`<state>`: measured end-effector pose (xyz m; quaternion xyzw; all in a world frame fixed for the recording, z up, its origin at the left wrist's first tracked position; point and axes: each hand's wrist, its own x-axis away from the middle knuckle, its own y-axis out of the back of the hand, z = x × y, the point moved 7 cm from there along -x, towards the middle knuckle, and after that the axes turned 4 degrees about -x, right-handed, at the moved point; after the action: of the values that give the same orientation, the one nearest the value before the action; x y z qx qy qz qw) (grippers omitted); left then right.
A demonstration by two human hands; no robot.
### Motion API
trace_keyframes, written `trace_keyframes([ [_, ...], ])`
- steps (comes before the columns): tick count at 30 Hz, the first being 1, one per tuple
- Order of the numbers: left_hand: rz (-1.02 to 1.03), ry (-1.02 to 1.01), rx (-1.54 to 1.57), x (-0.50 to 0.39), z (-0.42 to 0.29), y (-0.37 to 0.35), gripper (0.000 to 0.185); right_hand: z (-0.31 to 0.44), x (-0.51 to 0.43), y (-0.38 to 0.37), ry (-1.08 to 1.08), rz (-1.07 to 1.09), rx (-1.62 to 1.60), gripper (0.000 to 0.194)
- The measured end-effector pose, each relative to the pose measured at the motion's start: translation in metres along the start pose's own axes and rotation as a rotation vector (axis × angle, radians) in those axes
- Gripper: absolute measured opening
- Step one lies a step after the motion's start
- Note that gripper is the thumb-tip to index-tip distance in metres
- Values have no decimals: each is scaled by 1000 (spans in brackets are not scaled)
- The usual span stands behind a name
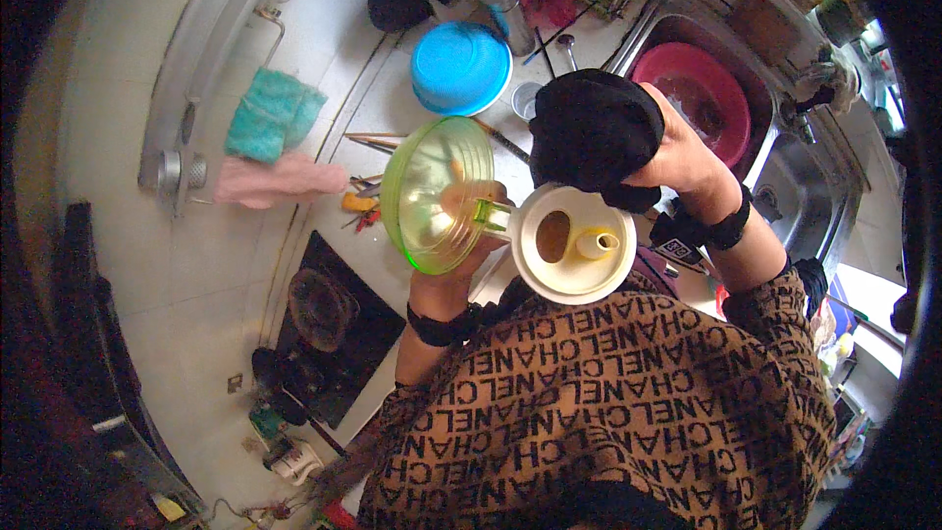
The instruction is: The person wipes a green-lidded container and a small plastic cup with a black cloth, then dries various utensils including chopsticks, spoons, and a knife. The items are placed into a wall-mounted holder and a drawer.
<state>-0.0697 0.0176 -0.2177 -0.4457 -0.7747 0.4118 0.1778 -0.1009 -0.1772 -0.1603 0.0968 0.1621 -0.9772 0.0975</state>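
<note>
My left hand (471, 235) is behind a clear green domed lid (434, 199), its fingers visible through the plastic and closed around the hinge side. The lid stands swung up on a green hinge from a round cream plastic container top (574, 258). That top has an oval opening, brownish inside, and a short spout with a yellowish ring. The body below the top is hidden. To the right, my right hand (688, 154) grips a bunched black cloth (596, 132), which hangs just above the far rim of the cream top.
A blue basket (460, 66) and a clear cup (525, 99) stand on the counter beyond. A red basin (695, 96) holding water sits in the steel sink at right. Green (272, 114) and pink cloths (280, 180) hang at left, above a black cooktop (335, 331).
</note>
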Motion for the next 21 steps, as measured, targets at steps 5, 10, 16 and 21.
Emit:
trace_keyframes([
  [5,-63,-5,-48,2,2,-2,43,44,-9,-18,355,101,295,33],
  [10,-497,-27,-152,9,10,11,41,45,-14,-35,391,268,411,29],
  [16,-489,-32,-899,22,-1,26,52,20,-5,-29,83,184,127,30],
  [21,-256,-112,-361,10,12,28,52,2,-7,-22,-124,-12,-160,27],
])
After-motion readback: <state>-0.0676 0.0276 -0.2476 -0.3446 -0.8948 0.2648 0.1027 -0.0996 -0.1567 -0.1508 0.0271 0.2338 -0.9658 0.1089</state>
